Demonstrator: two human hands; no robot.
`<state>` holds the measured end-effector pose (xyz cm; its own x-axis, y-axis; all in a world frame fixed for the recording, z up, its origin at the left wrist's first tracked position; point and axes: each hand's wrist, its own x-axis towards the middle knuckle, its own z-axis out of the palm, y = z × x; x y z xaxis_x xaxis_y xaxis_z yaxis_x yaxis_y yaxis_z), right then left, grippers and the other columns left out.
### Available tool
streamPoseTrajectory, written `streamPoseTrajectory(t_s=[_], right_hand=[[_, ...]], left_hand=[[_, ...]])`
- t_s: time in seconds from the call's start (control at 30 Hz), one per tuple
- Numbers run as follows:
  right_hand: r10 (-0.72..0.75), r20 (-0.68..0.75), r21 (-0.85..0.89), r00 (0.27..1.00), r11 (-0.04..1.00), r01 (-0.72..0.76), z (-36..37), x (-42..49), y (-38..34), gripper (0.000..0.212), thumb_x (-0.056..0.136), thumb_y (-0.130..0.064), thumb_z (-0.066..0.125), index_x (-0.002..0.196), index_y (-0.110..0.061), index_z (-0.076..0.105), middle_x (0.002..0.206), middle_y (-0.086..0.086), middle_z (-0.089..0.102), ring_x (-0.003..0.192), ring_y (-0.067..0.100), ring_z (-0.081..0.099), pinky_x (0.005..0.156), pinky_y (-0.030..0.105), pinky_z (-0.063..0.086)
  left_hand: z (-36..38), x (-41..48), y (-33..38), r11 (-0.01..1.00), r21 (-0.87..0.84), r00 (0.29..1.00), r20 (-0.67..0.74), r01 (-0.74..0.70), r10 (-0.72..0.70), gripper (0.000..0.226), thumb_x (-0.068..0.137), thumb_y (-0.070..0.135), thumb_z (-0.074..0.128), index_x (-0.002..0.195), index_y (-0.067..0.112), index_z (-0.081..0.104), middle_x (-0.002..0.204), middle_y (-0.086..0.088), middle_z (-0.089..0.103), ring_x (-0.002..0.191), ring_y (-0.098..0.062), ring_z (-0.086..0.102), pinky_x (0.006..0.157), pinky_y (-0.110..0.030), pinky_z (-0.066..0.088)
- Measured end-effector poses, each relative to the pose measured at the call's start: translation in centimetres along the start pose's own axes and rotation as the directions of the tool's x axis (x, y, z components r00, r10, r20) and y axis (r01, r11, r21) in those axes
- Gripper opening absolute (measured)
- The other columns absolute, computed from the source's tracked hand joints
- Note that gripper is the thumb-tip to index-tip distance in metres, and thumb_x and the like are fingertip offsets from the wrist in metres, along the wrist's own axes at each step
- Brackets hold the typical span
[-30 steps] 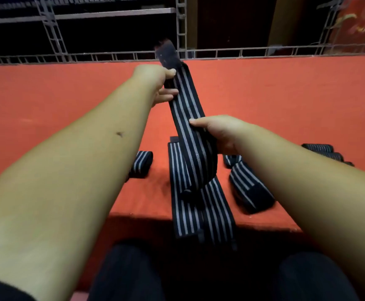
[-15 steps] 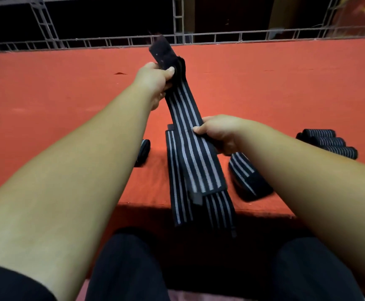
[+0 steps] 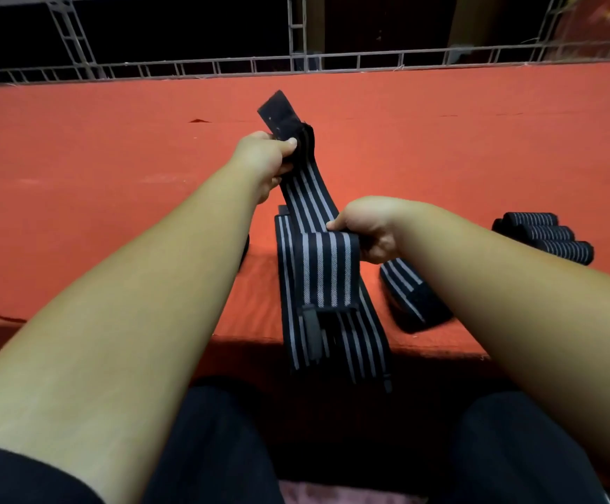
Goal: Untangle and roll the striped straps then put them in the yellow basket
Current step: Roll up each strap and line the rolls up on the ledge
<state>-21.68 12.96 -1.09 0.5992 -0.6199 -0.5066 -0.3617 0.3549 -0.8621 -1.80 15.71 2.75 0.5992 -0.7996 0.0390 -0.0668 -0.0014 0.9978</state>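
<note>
A black strap with grey stripes (image 3: pixel 309 194) stretches between both hands above the red table (image 3: pixel 114 169). My left hand (image 3: pixel 265 158) pinches it near its plain black far end. My right hand (image 3: pixel 367 227) grips it lower down, where it folds over and hangs toward me. Under it a second striped strap (image 3: pixel 365 340) lies flat and droops over the table's front edge. The yellow basket is out of view.
Three rolled striped straps (image 3: pixel 547 234) sit side by side at the right. Another roll (image 3: pixel 412 296) lies just under my right forearm, and one more is mostly hidden behind my left forearm. A metal rail (image 3: pixel 332 63) runs along the far edge.
My right hand has turned its part of the strap so the lower section now hangs folded over, stripes facing me. My left hand keeps its pinch on the far end.
</note>
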Motion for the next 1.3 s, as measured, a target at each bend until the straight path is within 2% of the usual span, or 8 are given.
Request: streamPoseTrajectory(t_s=[0.2,0.37,0.53,0.63,0.8,1.0,1.2,1.3], right_hand=[[0.118,0.098,0.121,0.988,0.984,-0.130,0.9,-0.8,0.6,0.038,0.110,0.004,0.036,0.089,0.011,0.067,0.075,0.019,0.074,0.056,0.025,0.076,0.067,0.032,0.062],[0.159,0.179,0.053,0.971,0.984,-0.171,2.0,-0.9,2.1,0.034,0.112,0.004,0.036,0.096,0.010,0.066,0.079,0.018,0.077,0.060,0.023,0.078,0.062,0.033,0.065],[0.274,0.269,-0.217,0.924,0.951,-0.219,1.9,0.1,3.1,0.028,0.117,-0.015,0.041,0.124,0.000,0.064,0.105,0.014,0.080,0.089,0.024,0.081,0.074,0.037,0.069],[0.353,0.139,-0.557,0.925,0.800,-0.222,1.7,2.0,4.1,0.032,0.118,-0.027,0.040,0.101,-0.009,0.061,0.082,0.007,0.067,0.075,0.020,0.066,0.072,0.033,0.059],[-0.047,-0.095,-0.928,0.994,0.365,-0.071,1.2,5.3,3.5,0.027,0.109,-0.027,0.057,0.098,-0.005,0.066,0.091,0.016,0.070,0.071,0.031,0.066,0.074,0.042,0.062],[-0.276,-0.125,-0.894,0.953,0.448,0.012,0.5,11.6,1.9,0.023,0.100,-0.017,0.059,0.079,-0.010,0.062,0.084,0.011,0.066,0.070,0.028,0.062,0.054,0.030,0.044],[-0.395,-0.151,-0.872,0.906,0.484,0.065,0.4,16.6,0.9,0.040,0.101,-0.025,0.065,0.136,-0.008,0.061,0.131,0.014,0.067,0.121,0.035,0.064,0.090,0.036,0.049],[-0.393,-0.124,-0.883,0.911,0.462,0.079,0.5,18.9,-0.1,0.041,0.102,-0.027,0.069,0.136,-0.005,0.065,0.139,0.017,0.068,0.127,0.037,0.062,0.100,0.038,0.050]], left_hand=[[0.3,-0.9,-1.4,1.000,0.003,1.000,0.024,0.016,-0.016,0.008,0.103,0.017,0.072,0.104,0.020,0.065,0.114,-0.002,0.079,0.107,-0.023,0.078,0.090,-0.038,0.057],[0.3,-1.3,-3.1,0.998,0.056,1.000,0.008,0.027,-0.027,0.010,0.101,0.019,0.073,0.106,0.019,0.064,0.117,-0.005,0.079,0.107,-0.025,0.079,0.100,-0.044,0.059],[0.2,-1.1,-4.3,0.988,0.144,0.998,-0.016,0.054,-0.052,0.014,0.102,0.023,0.072,0.104,0.020,0.058,0.110,-0.006,0.078,0.090,-0.028,0.078,0.099,-0.050,0.059],[0.1,-0.9,-5.3,0.955,0.294,0.999,-0.019,0.046,-0.042,0.013,0.105,0.021,0.068,0.104,0.020,0.055,0.104,-0.009,0.073,0.077,-0.027,0.073,0.075,-0.040,0.063],[-1.3,1.0,-9.7,0.715,0.693,0.995,0.046,-0.096,0.089,0.010,0.100,0.013,0.073,0.097,0.018,0.065,0.098,-0.012,0.077,0.086,-0.033,0.078,0.071,-0.041,0.062],[-0.7,3.9,-13.4,0.484,0.863,0.975,0.040,-0.143,0.218,0.018,0.104,0.026,0.063,0.121,0.023,0.067,0.121,-0.009,0.074,0.114,-0.037,0.067,0.083,-0.041,0.052],[-0.2,7.2,-16.6,0.462,0.884,0.989,-0.006,-0.064,0.148,0.012,0.105,0.017,0.059,0.114,0.014,0.066,0.115,-0.012,0.069,0.107,-0.038,0.065,0.082,-0.045,0.054],[-0.2,8.5,-17.6,0.429,0.901,0.991,0.011,-0.068,0.134,0.014,0.104,0.013,0.059,0.114,0.011,0.068,0.116,-0.013,0.063,0.109,-0.038,0.062,0.080,-0.044,0.048]])
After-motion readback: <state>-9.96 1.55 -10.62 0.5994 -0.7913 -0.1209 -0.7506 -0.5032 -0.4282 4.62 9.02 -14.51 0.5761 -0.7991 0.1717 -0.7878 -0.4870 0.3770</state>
